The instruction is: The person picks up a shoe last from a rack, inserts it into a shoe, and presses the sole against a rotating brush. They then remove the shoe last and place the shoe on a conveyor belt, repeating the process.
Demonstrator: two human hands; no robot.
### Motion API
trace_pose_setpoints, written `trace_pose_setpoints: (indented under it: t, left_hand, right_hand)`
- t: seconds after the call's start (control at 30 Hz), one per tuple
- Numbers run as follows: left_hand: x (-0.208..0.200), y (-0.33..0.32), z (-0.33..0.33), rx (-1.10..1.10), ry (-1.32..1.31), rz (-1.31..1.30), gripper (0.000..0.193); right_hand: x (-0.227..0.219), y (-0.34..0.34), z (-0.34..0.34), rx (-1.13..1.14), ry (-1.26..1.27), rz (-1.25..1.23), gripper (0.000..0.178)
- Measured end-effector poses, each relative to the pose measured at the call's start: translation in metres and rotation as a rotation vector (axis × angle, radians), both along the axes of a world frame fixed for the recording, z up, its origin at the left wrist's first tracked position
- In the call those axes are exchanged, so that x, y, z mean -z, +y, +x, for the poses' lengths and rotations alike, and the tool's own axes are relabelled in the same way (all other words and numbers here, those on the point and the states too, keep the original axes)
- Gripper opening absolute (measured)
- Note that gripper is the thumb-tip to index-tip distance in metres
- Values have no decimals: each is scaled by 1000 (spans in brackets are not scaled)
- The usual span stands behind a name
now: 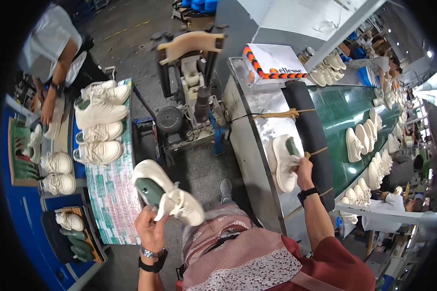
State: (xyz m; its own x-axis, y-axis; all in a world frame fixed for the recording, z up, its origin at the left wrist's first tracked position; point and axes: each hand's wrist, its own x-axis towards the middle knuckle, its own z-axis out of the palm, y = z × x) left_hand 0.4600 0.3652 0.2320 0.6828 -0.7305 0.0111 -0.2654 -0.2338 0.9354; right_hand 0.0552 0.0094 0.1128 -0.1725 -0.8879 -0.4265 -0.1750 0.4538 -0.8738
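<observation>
My left hand (149,229) pinches a cream lace-up sneaker (179,203) by the edge of its opening and holds it up in the air. This shoe is tilted, with its toe toward my apron and its dark green lining showing. On the metal tabletop to the right, a second cream sneaker (285,172) lies with its opening on the far side. My right hand (304,173) is closed on its upper near the opening. The fingertips on that shoe are partly hidden.
At left, a plastic-wrapped table (114,203) bears several cream sneakers (101,131); a co-worker's hand (47,110) handles a shoe beyond. A shoe box (275,62) sits on the metal table (264,128). A black roller (310,131) borders the green conveyor (337,114). Machinery (192,92) stands ahead.
</observation>
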Motion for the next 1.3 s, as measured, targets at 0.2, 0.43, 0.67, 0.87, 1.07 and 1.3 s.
trace_pose_setpoints:
  t: [0.2,0.43,0.67,0.87,1.07,1.3]
  left_hand:
    - [-8,-121,-68,133,434,-243,30]
    - [8,-206,-58,237,743,-311,21]
    - [54,-303,6,228,975,-264,34]
    - [117,-302,-3,234,1441,-548,52]
    - [129,-325,-43,115,1730,-531,48]
    - [125,-285,-38,131,1628,-395,55]
  right_hand:
    - [-36,35,41,-28,-370,-189,53]
    - [-91,4,172,-673,-1358,553,73]
    - [-137,-52,255,-737,-329,-466,90]
    - [-146,-41,304,-926,531,-915,88]
    - [-192,-25,325,-1057,813,-869,89]
    - [-154,5,295,-940,686,-1089,92]
